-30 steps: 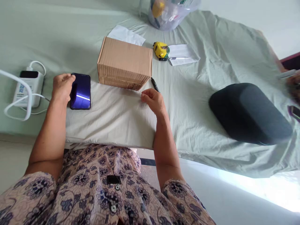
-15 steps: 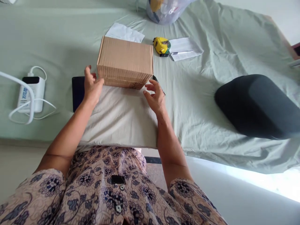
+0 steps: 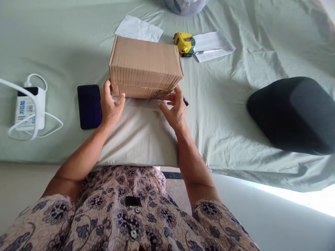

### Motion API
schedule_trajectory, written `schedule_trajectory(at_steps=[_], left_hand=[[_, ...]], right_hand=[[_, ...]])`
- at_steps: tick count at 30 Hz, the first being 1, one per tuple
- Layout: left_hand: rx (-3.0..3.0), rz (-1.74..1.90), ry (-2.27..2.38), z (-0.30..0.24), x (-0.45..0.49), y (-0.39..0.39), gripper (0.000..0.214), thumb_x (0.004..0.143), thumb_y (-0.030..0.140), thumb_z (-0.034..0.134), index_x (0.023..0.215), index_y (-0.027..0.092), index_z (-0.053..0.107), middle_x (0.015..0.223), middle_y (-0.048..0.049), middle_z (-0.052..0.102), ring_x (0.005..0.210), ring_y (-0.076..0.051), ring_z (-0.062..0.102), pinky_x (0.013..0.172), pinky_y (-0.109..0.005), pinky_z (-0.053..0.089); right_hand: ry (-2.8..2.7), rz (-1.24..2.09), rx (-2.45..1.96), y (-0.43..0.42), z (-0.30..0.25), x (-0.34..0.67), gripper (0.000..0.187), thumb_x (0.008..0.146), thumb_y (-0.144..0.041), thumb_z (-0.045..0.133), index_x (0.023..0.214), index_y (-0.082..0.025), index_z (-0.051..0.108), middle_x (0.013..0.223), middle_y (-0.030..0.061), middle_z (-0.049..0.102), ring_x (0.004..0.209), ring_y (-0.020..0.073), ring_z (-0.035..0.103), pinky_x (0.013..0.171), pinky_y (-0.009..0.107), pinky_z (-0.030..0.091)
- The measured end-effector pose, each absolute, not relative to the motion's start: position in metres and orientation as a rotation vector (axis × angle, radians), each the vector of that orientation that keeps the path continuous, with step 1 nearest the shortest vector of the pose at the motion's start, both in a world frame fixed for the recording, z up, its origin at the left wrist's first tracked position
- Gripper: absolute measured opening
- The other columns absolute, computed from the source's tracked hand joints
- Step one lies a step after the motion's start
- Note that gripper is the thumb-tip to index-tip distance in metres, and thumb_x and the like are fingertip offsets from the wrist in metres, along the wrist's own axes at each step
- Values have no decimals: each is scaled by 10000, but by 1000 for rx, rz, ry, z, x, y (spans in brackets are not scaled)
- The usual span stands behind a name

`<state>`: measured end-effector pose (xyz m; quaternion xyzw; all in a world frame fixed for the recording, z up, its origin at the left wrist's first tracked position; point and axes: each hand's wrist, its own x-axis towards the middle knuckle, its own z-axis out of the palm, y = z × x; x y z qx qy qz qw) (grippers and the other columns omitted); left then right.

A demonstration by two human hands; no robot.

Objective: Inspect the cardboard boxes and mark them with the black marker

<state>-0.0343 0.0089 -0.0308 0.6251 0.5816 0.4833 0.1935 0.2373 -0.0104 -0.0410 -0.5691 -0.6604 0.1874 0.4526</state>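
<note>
The left hand (image 3: 111, 106), thumb and fingers spread wide, touches the lower left corner of a cardboard box (image 3: 146, 64); the right hand (image 3: 175, 108), also spread, is at its lower right. The box sits between them, its contents hidden, a dark marking unreadable. Beyond, a white power bank (image 3: 39, 111) carries blue lettering, too small to read; a translucent container (image 3: 190, 7) holds something dark.

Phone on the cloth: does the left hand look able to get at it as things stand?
Probably yes: the phone lies right beside the left hand with nothing resting on it, though that hand is at the cardboard box.
</note>
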Motion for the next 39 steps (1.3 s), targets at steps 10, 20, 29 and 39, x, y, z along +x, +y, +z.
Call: schedule_trajectory(at_steps=[10,20,29,39], left_hand=[[1811,1352,1668,-1,-12,-15,1108,727,576,896,1553,304,211,1646,-143,357,1597,-321,297,1369,-554,229],[1756,1450,1626,-15,-7,-11,1075,755,485,895,1573,303,221,1632,-149,387,1606,-368,264,1353,-559,236],[1757,1449,1631,-17,-14,-9,970,798,429,852,1548,324,247,1619,-141,413,1567,-345,351,1323,-544,287],[1725,1347,1649,-21,-13,-6,645,768,280,799,1264,261,387,1239,-101,649,1137,-306,688,1034,-495,561]], right_hand=[[-1492,326,-1321,-17,-41,226,909,826,-636,736,1551,-358,261,1210,65,573,1083,242,641,848,436,617],[-1401,364,-1403,-19,-32,219,691,915,-646,614,1474,-319,375,1085,54,637,1021,233,698,896,459,625],[-1428,267,-1409,-17,-26,226,560,1022,-664,331,1408,-297,504,852,1,621,796,169,697,737,349,609],[-1268,332,-1479,-18,-5,237,636,967,-778,315,741,-240,566,617,-30,508,617,154,588,676,341,543]])
